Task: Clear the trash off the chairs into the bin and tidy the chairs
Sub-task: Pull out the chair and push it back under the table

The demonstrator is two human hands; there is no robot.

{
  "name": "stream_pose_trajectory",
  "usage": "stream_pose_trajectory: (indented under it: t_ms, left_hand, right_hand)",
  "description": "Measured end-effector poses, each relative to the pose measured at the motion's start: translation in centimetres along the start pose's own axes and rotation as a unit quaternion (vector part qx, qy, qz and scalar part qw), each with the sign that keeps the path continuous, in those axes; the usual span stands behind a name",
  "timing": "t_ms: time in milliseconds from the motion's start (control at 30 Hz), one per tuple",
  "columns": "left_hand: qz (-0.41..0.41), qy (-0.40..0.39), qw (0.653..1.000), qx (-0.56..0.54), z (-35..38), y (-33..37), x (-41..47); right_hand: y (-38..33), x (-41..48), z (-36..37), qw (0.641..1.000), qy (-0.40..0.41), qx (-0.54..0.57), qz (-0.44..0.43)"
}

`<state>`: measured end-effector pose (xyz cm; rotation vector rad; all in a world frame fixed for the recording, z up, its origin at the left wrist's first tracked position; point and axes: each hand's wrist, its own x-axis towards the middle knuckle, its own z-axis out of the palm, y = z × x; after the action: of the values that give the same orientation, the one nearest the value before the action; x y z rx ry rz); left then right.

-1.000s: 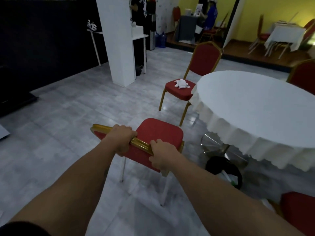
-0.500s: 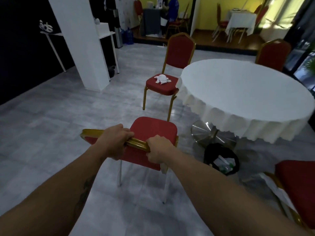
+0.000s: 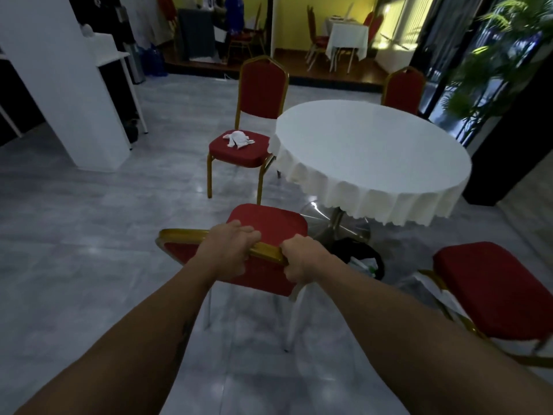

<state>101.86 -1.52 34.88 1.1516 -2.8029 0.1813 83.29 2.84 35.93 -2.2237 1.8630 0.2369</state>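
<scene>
A red chair with a gold frame (image 3: 269, 223) stands right in front of me, its seat bare. My left hand (image 3: 229, 250) and my right hand (image 3: 302, 260) both grip the gold top rail of its backrest. Beyond it a second red chair (image 3: 260, 91) carries a crumpled white tissue (image 3: 238, 138) on its seat. A black bin (image 3: 363, 259) with trash inside sits on the floor to the right of the held chair, beside the table's base.
A round table with a white cloth (image 3: 371, 151) fills the right middle. Another red chair (image 3: 490, 292) is close at the lower right, and one more (image 3: 404, 91) stands behind the table. A white pillar (image 3: 65, 85) rises at the left. Grey tile floor lies open at the left.
The view has swung right and lifted, showing more of the table and the right-hand chair. Both hands keep their grip on the chair's top rail.
</scene>
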Motion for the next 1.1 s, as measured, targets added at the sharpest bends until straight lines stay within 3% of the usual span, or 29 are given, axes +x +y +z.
stream_pose_trajectory:
  t_ms: [567,667,733,833,933,1100]
  left_hand:
    - [0.058,0.006,0.998,-0.011,2.1,-0.5,10.0]
    - [0.011,0.009,1.0,0.024,2.5,-0.7,11.5]
    - [-0.098,0.006,0.995,0.008,2.9,-1.1,12.1]
    - [-0.243,-0.017,0.963,-0.119,3.7,-3.7,11.7]
    - [-0.205,-0.056,0.95,-0.227,4.2,-6.6,12.5]
    - [-0.173,-0.059,0.951,-0.248,3.6,-10.1,15.5]
  right_hand:
    - [8.0,1.6,0.9,0.98,0.092,0.114,0.132]
    - [9.0,2.9,1.1,0.974,0.103,0.122,0.161]
    - [9.7,3.7,1.2,0.968,0.112,0.133,0.184]
    - [10.3,4.1,1.3,0.961,0.092,0.155,0.208]
    - [11.0,4.6,1.9,0.941,0.07,0.228,0.241]
    - [10.4,7.5,1.5,0.926,0.08,0.252,0.268]
